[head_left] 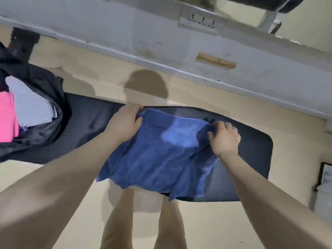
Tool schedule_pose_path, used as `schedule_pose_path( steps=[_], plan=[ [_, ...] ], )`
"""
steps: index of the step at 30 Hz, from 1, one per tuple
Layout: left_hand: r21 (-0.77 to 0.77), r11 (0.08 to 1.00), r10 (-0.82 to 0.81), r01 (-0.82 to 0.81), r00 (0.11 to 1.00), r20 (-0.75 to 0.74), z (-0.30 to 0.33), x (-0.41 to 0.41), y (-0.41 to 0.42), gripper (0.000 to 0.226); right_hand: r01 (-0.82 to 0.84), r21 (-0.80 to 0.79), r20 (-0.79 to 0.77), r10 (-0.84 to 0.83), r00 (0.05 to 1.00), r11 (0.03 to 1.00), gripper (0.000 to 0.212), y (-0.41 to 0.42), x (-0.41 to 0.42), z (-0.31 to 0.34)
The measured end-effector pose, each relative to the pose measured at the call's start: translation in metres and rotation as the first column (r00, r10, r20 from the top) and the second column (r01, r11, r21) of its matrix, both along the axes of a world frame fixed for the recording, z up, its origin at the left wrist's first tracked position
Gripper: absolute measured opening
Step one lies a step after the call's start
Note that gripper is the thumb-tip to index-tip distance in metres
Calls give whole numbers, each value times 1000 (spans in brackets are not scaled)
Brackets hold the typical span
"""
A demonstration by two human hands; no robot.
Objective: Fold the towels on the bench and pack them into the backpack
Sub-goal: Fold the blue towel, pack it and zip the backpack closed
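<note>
A blue towel [158, 159] lies across the black bench [251, 155], its near edge hanging over the bench's front. My left hand [125, 121] grips the towel's far left corner. My right hand [225, 139] pinches a bunched fold at the towel's far right corner. At the left end of the bench an open black backpack [41, 123] lies with a pink towel [8, 117] and a white towel [30, 105] inside it.
A grey-white wall [125, 33] with a socket strip [202, 21] runs behind the bench. Beige floor [215, 221] lies around it, and my legs stand at the bench's front. A grey box [325, 191] sits at the right edge.
</note>
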State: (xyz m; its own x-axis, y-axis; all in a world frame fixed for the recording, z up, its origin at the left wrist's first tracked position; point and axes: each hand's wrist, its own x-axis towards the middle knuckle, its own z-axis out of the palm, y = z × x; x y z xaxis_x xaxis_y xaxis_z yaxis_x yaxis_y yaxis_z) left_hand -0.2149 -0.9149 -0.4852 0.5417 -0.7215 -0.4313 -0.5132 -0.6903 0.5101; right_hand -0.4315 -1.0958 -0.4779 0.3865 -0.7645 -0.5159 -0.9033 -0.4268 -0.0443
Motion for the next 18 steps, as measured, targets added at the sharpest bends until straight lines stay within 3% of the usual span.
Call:
schedule_pose_path(
  steps=[5,9,12,15,18],
  plan=[
    [69,965,252,-252,968,3,-28,-19,55,36,-331,95,95,323,942,939,36,40,41,-24],
    [141,885,446,-443,895,12,-37,-44,124,36,-602,102,313,549,775,792,20,96,83,-35],
    [243,819,539,-520,842,-15,-40,-58,163,38,-724,154,374,639,672,672,19,132,120,-37],
    [354,842,442,-407,897,-20,-47,-74,186,40,-779,197,374,689,621,595,22,157,155,-49],
    [357,900,254,-250,966,37,-61,-82,197,50,-770,120,290,720,631,626,28,167,189,-63]
  ],
)
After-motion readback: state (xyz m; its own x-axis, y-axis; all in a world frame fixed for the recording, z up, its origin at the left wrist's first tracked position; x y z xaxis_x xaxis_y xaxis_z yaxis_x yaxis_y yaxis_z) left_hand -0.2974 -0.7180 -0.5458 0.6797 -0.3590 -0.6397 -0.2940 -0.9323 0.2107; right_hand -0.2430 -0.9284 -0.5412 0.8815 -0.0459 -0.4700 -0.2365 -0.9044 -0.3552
